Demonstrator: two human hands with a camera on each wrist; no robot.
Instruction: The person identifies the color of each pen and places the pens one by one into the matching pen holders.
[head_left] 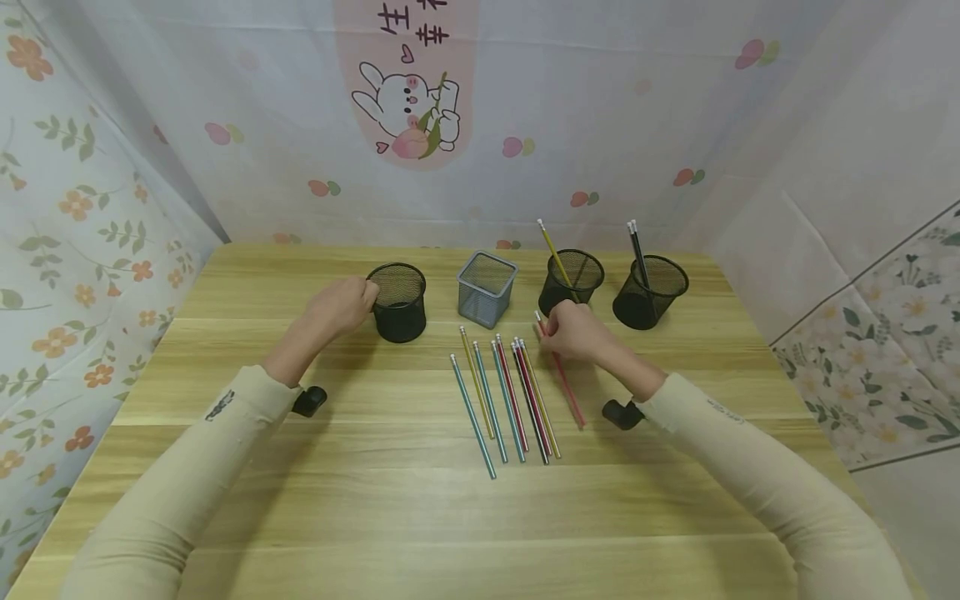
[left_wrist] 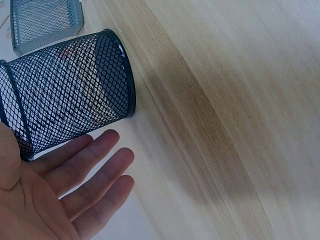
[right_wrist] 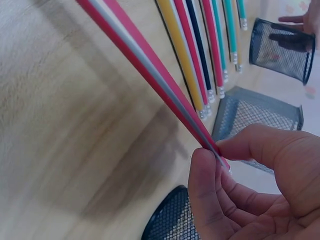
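My left hand (head_left: 341, 305) is at the left rim of a round black mesh pencil cup (head_left: 401, 321). In the left wrist view the thumb lies at the rim of the cup (left_wrist: 65, 95), with the other fingers stretched along its outside. Between thumb and forefinger my right hand (head_left: 577, 332) pinches a red pencil (head_left: 567, 387) near its white eraser end. In the right wrist view this pencil (right_wrist: 155, 82) slants away from the fingertips. Left of it, several blue, yellow, red and black pencils (head_left: 510, 400) lie roughly side by side on the table.
A square grey mesh cup (head_left: 485, 304) stands between the hands. Behind the right hand, a black mesh cup (head_left: 555, 292) holds a yellow pencil (head_left: 555, 254). Black pencils (head_left: 638, 250) lean in another black cup (head_left: 637, 307) at the far right. A printed curtain (head_left: 600, 108) hangs behind the table.
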